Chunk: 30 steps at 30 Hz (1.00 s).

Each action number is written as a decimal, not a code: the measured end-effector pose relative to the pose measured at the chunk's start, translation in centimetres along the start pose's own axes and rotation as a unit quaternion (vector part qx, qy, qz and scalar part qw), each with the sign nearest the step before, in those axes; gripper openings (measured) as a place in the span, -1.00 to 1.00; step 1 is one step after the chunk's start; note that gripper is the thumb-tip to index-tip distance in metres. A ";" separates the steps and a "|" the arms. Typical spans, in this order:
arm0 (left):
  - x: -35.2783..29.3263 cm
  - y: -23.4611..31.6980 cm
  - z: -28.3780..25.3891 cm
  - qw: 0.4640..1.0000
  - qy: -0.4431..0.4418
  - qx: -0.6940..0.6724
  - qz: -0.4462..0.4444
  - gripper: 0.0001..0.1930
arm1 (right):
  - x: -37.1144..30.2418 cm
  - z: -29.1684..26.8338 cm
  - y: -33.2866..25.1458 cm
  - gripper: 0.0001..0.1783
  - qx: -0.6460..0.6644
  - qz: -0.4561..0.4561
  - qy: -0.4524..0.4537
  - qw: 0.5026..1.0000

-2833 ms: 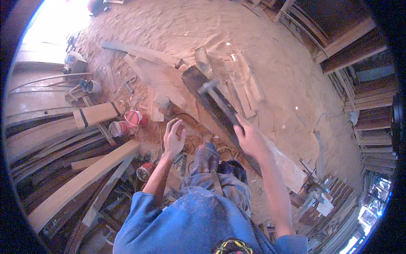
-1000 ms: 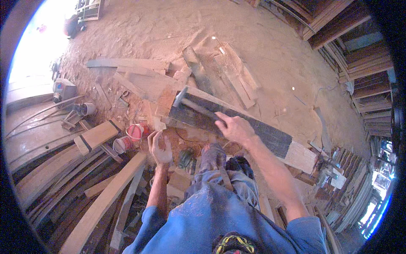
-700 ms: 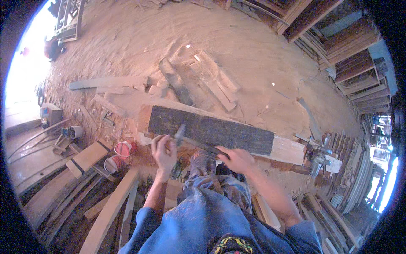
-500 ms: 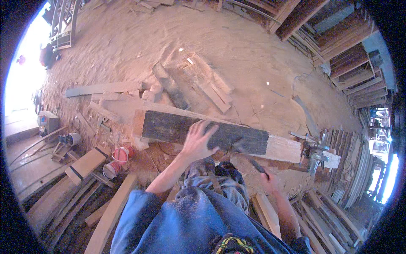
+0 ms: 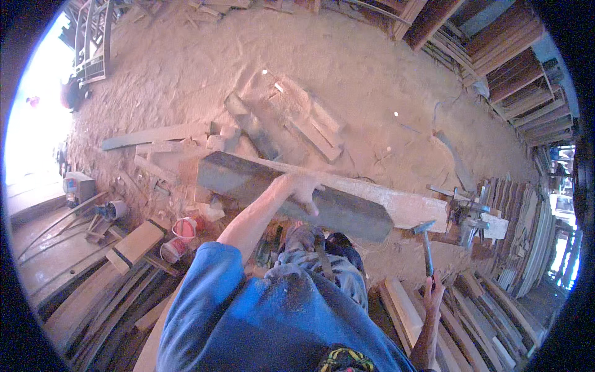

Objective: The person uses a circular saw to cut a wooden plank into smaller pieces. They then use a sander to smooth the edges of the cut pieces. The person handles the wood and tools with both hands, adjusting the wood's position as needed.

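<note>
A long, dark-faced wooden block (image 5: 353,214) lies tilted along a pale wooden beam (image 5: 409,206) in front of me. My left hand (image 5: 297,188) grips the block near its middle, fingers over the far edge and thumb on the dark face. Off to the right, my right hand (image 5: 434,291) is closed round the handle of a hammer (image 5: 427,251). The hammer's metal head is up by the near edge of the pale beam, apart from the dark block. Part of the block's far edge is hidden by my left hand.
A metal vise or clamp (image 5: 469,220) sits at the beam's right end. Red-and-white buckets (image 5: 185,228) stand at left, near a strapped wooden block (image 5: 137,245). Offcuts (image 5: 310,127) lie on the dusty ground beyond. Timber stacks (image 5: 483,310) flank me.
The dark block has tipped, showing a further face. My left hand has shifted onto its far edge. My right hand has moved right and down, with the hammer swung away from the block.
</note>
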<state>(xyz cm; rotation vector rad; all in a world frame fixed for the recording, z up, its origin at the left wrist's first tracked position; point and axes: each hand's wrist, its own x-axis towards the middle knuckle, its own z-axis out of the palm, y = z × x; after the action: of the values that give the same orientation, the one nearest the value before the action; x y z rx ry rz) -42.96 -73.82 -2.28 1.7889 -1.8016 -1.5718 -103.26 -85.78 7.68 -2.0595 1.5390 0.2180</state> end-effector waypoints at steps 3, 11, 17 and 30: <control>1.1 -0.6 0.2 0.982 0.121 0.043 -0.136 -0.14 | 2.0 -0.1 -1.7 -0.39 -0.025 -0.116 0.024 0.993; -6.6 -1.6 3.1 0.838 0.535 0.055 -0.098 -0.46 | 5.9 -0.4 -13.3 -0.45 -0.092 -0.083 -0.123 0.985; -16.6 -9.4 5.3 0.527 0.801 -0.098 -0.268 -0.50 | 7.1 6.3 -28.7 -0.49 -0.100 -0.243 -0.141 0.954; -15.9 -4.2 6.8 0.589 0.804 0.006 -0.088 -0.46 | 8.0 15.7 -46.4 -0.48 -0.033 -0.318 -0.189 0.928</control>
<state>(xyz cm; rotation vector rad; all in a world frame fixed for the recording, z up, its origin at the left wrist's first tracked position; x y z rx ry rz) -40.83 -56.37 0.21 2.0168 -0.5910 0.4093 -54.68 -75.50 6.43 -2.2826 0.5998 0.3901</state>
